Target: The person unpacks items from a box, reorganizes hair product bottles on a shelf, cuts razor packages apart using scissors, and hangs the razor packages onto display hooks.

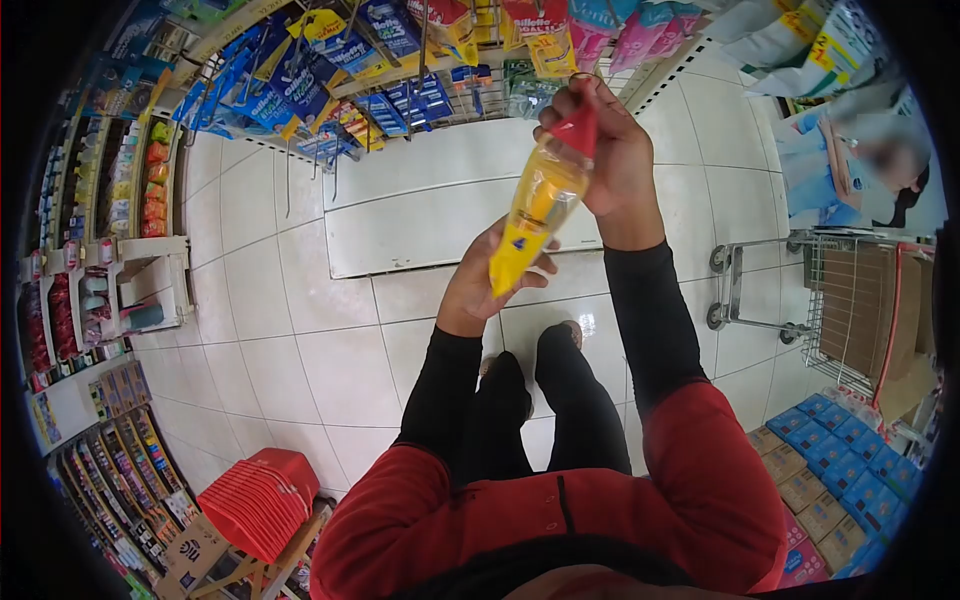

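A red and yellow razor pack (545, 195) with a clear middle and a printed 4 is held tilted in front of me. My right hand (615, 150) grips its red top end, fingers closed around it. Lower down, my left hand (485, 275) holds the yellow end, with the fingers behind it. Just beyond my hands, similar Gillette packs (540, 30) in red and yellow hang from a rack, alongside blue packs (305, 85) on hooks.
Below the rack is a white base shelf (450, 215). A wire trolley (835, 300) with cardboard stands at right, above stacked blue boxes (840, 450). Stacked red baskets (260, 500) stand at lower left. Stocked shelves (110, 190) line the left side.
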`<state>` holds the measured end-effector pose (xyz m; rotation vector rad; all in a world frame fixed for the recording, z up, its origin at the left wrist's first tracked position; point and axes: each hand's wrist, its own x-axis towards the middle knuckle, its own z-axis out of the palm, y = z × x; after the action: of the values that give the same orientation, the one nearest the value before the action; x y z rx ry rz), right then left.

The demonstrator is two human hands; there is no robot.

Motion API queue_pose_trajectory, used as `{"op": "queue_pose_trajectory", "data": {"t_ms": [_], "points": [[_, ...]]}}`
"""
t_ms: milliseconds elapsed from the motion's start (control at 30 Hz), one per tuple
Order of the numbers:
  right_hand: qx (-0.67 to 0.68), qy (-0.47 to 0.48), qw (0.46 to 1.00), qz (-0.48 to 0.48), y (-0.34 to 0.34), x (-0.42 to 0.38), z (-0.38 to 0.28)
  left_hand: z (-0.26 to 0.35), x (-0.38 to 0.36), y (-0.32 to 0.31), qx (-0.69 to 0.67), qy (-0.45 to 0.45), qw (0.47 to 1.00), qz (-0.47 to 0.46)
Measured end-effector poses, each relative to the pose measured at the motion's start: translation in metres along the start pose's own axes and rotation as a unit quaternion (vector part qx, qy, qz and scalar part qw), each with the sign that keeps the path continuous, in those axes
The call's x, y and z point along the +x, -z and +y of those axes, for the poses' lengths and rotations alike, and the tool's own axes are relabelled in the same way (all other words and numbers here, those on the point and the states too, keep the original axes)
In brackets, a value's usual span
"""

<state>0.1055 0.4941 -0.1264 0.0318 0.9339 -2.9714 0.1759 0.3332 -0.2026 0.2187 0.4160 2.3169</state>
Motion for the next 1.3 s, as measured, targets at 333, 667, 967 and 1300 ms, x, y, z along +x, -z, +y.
{"op": "queue_pose_trajectory", "data": {"t_ms": [333,667,967,1300], "points": [[0.000,-0.014,1.000,0.010,0.020,0.033,0.023,0.014,0.030,-0.001,0.251,-0.217,0.909,0.253],[-0.132,0.000,0.990,-0.050,0.006,0.041,0.010,0.029,0.060,-0.026,0.259,-0.269,0.887,0.270],[-0.134,-0.035,0.987,-0.079,-0.001,0.044,-0.002,0.033,0.049,-0.046,0.287,-0.255,0.885,0.263],[-0.082,-0.068,0.992,-0.064,-0.030,0.019,-0.006,0.027,0.023,-0.064,0.272,-0.248,0.891,0.266]]}}
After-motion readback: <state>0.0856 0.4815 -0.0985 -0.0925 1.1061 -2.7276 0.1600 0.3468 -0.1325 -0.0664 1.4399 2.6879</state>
